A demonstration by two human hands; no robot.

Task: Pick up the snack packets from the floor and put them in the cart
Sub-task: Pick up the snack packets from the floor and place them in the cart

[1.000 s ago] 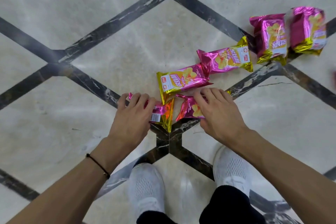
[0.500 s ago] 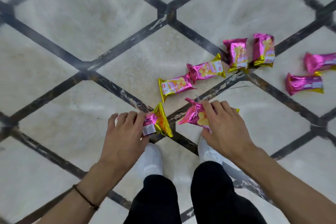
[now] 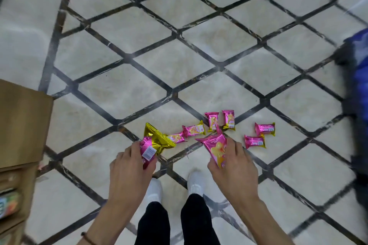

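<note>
Head view: I've stood up since a second ago. My left hand (image 3: pixel 131 167) pinches the left packet (image 3: pixel 148 150), my right hand (image 3: pixel 234 167) grips the right packet (image 3: pixel 216 148), both lifted above my shoes (image 3: pixel 153 190). Six packets (image 3: pixel 194 130) lie on the floor (image 3: pixel 119 93) beyond the shoes; cart next.

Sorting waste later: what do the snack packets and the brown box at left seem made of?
Snack packets: likely metallised plastic film, glossy pink and gold, crinkled with bright glints. Brown box: apparently cardboard, matte, flat dull faces.
</note>
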